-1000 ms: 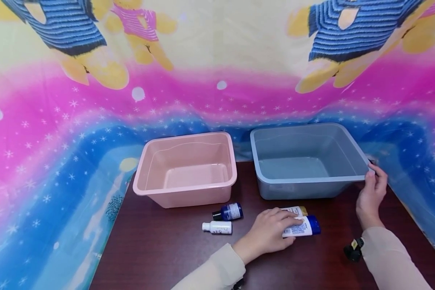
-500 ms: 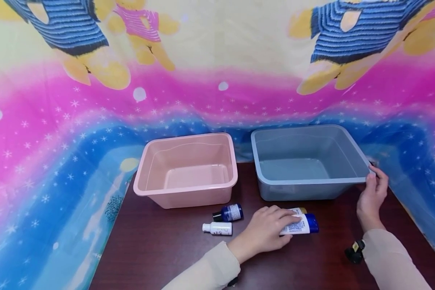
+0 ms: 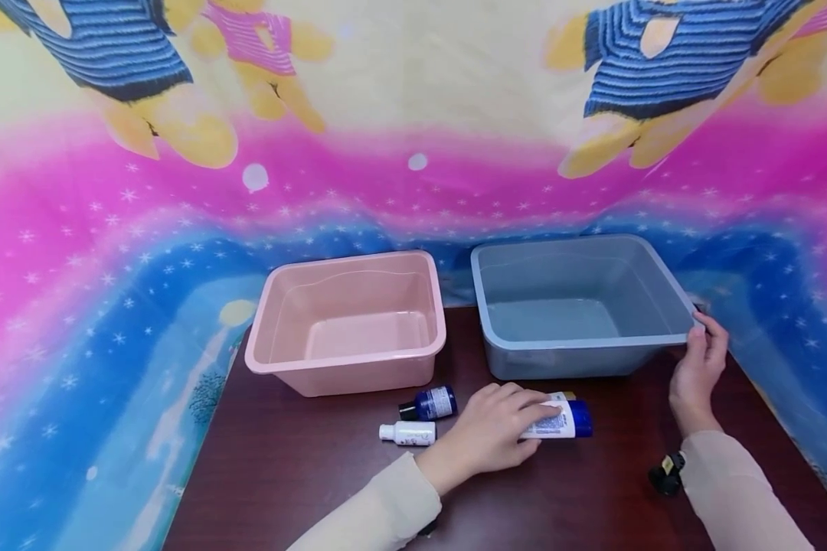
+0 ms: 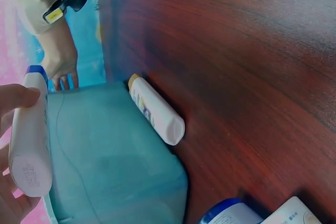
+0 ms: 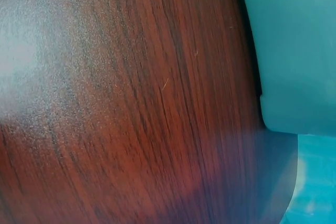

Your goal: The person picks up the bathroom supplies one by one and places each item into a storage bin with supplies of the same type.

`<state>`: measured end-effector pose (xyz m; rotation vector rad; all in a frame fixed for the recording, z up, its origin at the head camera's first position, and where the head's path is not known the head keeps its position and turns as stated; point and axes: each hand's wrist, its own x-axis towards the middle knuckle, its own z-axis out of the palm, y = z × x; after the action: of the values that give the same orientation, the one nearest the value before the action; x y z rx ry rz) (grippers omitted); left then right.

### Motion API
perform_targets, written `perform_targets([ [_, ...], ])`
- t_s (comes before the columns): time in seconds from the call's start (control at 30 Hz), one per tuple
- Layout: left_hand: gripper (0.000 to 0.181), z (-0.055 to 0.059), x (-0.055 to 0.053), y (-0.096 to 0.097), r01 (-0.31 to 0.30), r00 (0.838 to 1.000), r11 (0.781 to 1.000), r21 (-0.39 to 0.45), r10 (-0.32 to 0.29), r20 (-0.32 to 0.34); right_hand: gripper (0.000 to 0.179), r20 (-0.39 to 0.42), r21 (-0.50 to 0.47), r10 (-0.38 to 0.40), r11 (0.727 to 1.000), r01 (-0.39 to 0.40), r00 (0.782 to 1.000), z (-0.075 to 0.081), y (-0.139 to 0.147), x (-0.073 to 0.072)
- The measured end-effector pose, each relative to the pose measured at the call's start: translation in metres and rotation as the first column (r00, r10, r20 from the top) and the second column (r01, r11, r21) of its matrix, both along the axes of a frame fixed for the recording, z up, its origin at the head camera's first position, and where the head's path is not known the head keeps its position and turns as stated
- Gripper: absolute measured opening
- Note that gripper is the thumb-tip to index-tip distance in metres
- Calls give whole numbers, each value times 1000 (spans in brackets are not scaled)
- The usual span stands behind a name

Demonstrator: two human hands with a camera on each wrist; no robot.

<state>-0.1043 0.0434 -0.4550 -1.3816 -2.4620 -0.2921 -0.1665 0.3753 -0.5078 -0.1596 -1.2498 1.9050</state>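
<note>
My left hand [image 3: 485, 432] grips a white bottle with a blue cap [image 3: 558, 422], lying level in front of the blue-grey basin [image 3: 554, 363]. In the left wrist view the same bottle [image 4: 32, 145] is raised off the table, thumb across its side. Behind it, a white bottle with a gold cap [image 4: 156, 109] lies on the table along the basin's wall; in the head view it is mostly hidden. My right hand [image 3: 699, 371] holds the basin's front right corner, thumb in front and fingers round the side. Only table and basin show in the right wrist view.
A pink basin [image 3: 358, 375] stands to the left of the blue-grey one. In front of it lie a dark blue bottle with a black cap [image 3: 429, 403] and a small white bottle [image 3: 408, 433]. A patterned cloth [image 3: 413, 184] hangs behind the brown table [image 3: 303, 490].
My left hand has moved left and slightly up with the blue-capped bottle, lifting it from beside the gold-capped one. The right hand stays at the basin's corner.
</note>
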Motion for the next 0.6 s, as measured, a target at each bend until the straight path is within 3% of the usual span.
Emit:
perform_targets([
  [0.4, 47, 9, -5, -11, 33, 993, 999, 5, -33, 115, 26, 14, -20, -6, 1000, 6, 1000, -1, 0, -1],
  [0.6, 48, 13, -9, -11, 47, 991, 999, 22, -49, 122, 27, 14, -15, -5, 1000, 5, 1000, 0, 0, -1],
])
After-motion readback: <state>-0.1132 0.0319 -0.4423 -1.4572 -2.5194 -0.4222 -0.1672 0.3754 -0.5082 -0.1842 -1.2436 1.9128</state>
